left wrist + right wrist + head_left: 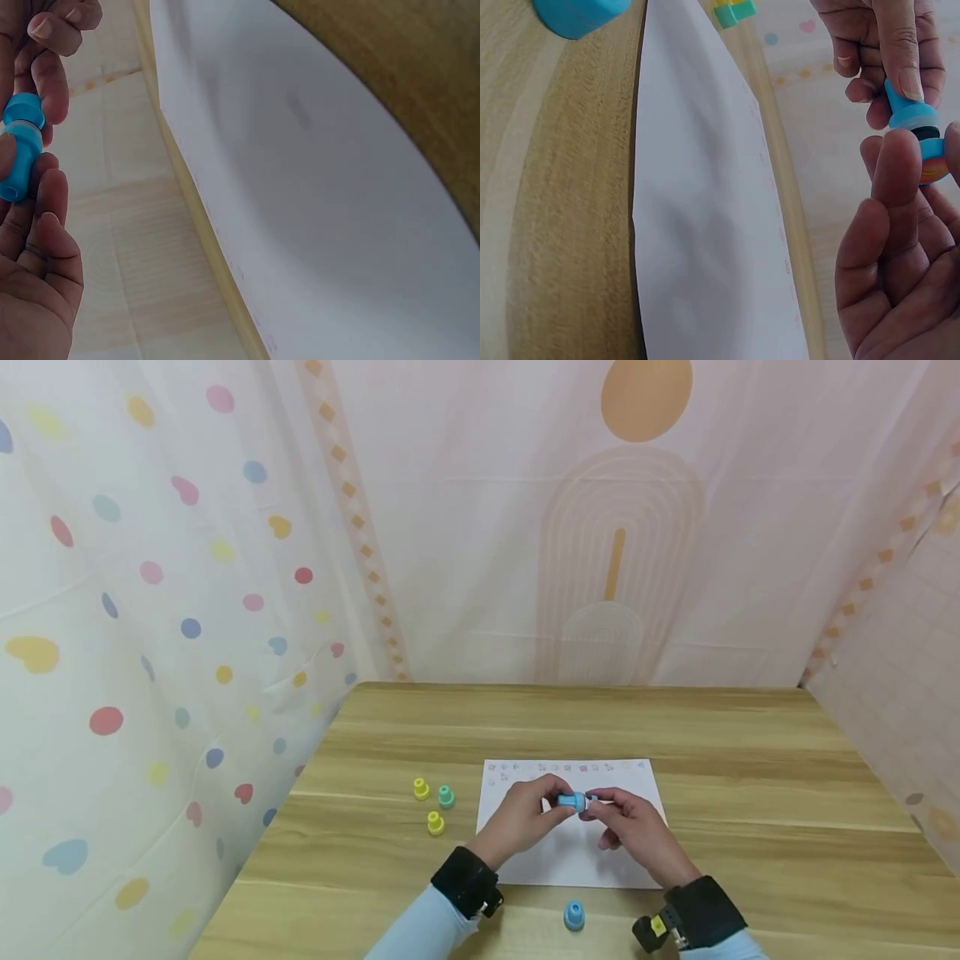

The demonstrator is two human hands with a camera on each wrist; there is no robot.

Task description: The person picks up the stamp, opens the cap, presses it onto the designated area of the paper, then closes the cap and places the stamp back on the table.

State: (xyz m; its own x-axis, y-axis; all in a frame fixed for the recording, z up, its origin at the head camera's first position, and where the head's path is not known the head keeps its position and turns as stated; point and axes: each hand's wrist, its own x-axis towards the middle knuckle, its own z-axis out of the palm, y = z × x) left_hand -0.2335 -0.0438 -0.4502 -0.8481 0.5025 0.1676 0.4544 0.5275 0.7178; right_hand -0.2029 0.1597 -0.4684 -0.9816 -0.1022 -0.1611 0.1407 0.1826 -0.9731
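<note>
Over the paper, my left hand (519, 817) pinches the handle of a blue toy stamp (570, 802), held sideways. My right hand (643, 833) grips the stamp's blue cap (931, 148) between thumb and fingers. In the right wrist view a dark band shows between cap and body, and the cap's end bears an orange picture. Both hands and the stamp also appear at the left edge of the left wrist view. Beneath them lies a white sheet of paper (577, 864) with rows of small stamped prints along its far edge.
Left of the paper stand two yellow stamps (422, 789) and a green stamp (446, 797). Another blue stamp (573, 916) stands at the near side, between the forearms. Patterned curtains (465, 527) hang behind and beside the wooden table (750, 760).
</note>
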